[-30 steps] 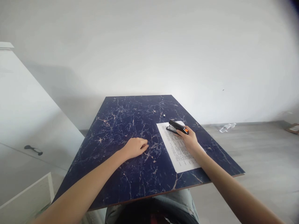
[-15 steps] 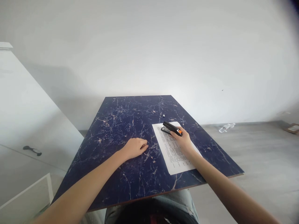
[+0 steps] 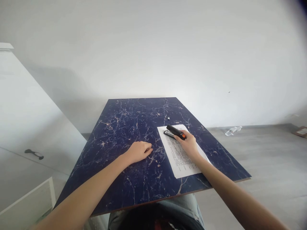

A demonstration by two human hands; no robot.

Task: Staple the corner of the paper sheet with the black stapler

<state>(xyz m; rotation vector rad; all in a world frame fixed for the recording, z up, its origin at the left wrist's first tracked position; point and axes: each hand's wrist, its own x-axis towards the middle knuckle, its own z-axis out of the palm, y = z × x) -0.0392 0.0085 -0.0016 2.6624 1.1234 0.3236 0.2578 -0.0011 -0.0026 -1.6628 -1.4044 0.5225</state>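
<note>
My right hand (image 3: 189, 142) is closed round the rear of a black stapler (image 3: 175, 132) with an orange patch. The stapler lies over the far end of printed paper sheets (image 3: 177, 159), its nose pointing to the far left and its jaws apart. My right wrist crosses the right side of the sheets. Left of the paper, my left hand (image 3: 139, 151) rests on the dark blue marbled table (image 3: 115, 127) with its fingers curled in and nothing visible in them. Beyond the stapler sits a small pale block of staples (image 3: 168, 118).
A white cabinet (image 3: 31, 121) with a dark handle (image 3: 34, 154) stands at the left. Behind the table is a pale wall (image 3: 153, 48). On the grey floor at the right lie a clear plastic bottle (image 3: 232, 130) and a brown box-like object (image 3: 301, 131).
The stapler in my right hand has shifted slightly left over the paper, and the sheets sit a touch further right. My left hand stays where it was.
</note>
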